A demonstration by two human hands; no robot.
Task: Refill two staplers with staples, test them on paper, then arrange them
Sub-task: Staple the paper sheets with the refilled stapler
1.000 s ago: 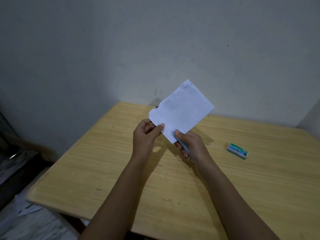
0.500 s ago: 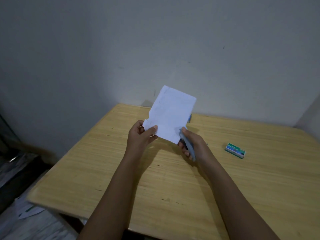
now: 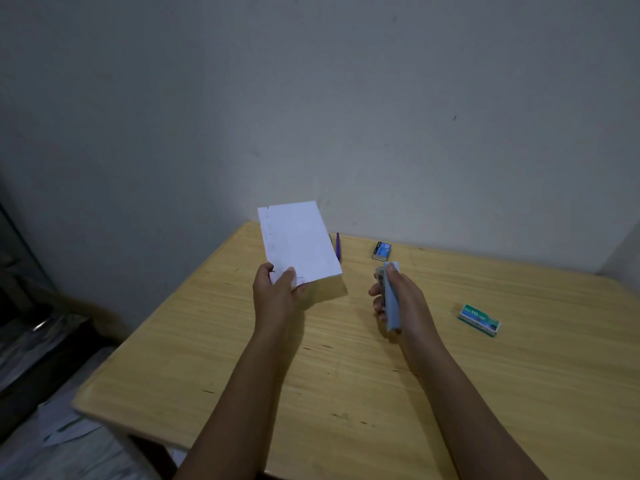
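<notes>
My left hand pinches the lower corner of a white sheet of paper and holds it upright above the wooden table. To its right, my right hand is closed around a light blue stapler, clear of the paper. A purple stapler lies on the table behind the paper, mostly hidden by it. A blue staple box rests near the far edge. A green staple box lies to the right of my right hand.
A grey wall stands right behind the table. The table's left edge drops to a floor with scattered papers and a dark object at far left.
My hands have parted: the left carried the paper leftward, the right drew the blue stapler off the sheet's corner. The purple stapler and blue box have come into view.
</notes>
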